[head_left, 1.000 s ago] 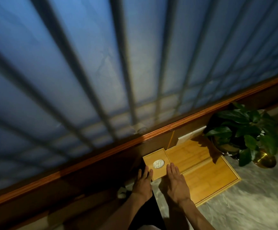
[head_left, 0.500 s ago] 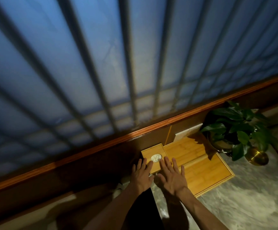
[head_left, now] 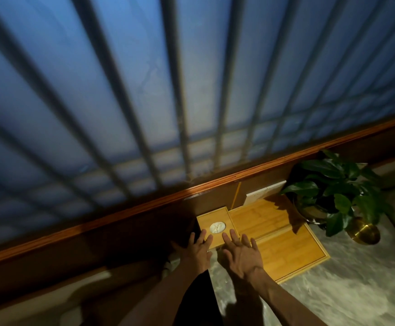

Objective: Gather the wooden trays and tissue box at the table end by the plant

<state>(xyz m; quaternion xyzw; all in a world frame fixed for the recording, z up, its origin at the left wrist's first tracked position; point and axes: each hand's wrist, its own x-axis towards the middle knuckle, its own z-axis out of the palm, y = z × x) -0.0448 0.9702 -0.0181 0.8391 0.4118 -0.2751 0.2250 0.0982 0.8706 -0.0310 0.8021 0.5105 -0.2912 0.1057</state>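
A square wooden tissue box (head_left: 214,223) with a white tissue in its round top hole stands at the table's far end, against the wall. To its right lie two flat wooden trays, the far one (head_left: 261,217) and the near one (head_left: 290,250), side by side. My left hand (head_left: 197,251) has spread fingers, its tips over the box's near left edge. My right hand (head_left: 242,254) is spread flat at the box's near right corner and over the near tray's left end. Neither hand holds anything.
A leafy green plant (head_left: 333,191) in a pot stands right of the trays, with a brass bowl (head_left: 364,232) beside it. The grey marble tabletop (head_left: 347,292) spreads to the lower right. A barred window and a wooden sill fill the upper view.
Both hands have drawn back slightly from the tissue box and their fingers have spread wider. The view has tilted a little; box and trays stay in place.
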